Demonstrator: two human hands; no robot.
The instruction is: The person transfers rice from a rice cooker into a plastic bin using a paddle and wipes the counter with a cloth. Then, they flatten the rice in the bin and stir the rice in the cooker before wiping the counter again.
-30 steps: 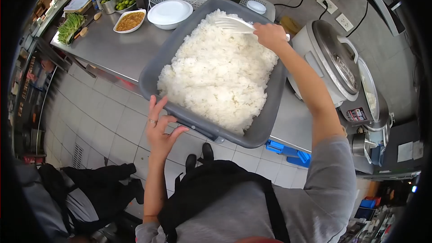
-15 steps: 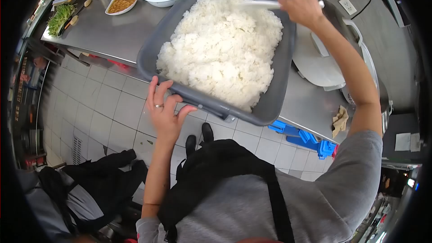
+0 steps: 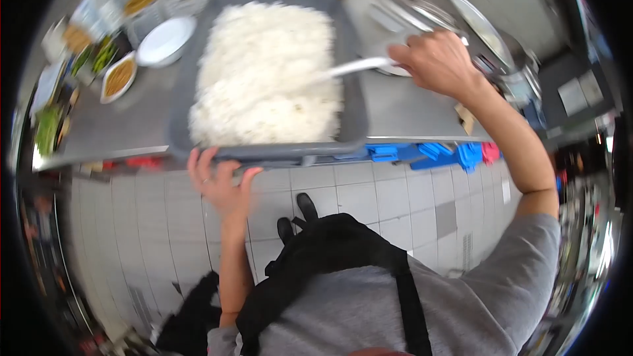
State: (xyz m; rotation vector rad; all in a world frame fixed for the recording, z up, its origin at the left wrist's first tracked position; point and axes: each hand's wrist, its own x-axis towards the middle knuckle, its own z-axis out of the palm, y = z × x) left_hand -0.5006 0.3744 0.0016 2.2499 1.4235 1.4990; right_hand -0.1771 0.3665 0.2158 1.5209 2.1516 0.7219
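Note:
A large grey tub (image 3: 356,102) full of white rice (image 3: 267,66) sits at the front edge of the steel counter. My right hand (image 3: 435,62) is wrapped round the handle of a white utensil (image 3: 359,66), whose far end is buried in the rice on the right side. At the tub's near left rim is my left hand (image 3: 224,181), its fingertips on the rim and its fingers apart, with a ring on one finger.
Left of the tub on the counter (image 3: 125,125) are a white lidded bowl (image 3: 166,41), a dish of orange-brown food (image 3: 119,78) and green herbs (image 3: 47,130). A big lidded pot (image 3: 376,13) stands at the back right. Blue plastic items (image 3: 468,157) show below the counter.
The view has turned and shifted. My right hand has brought the utensil from the tub's far side nearer to me, into the rice at the right. My left hand remains at the near rim.

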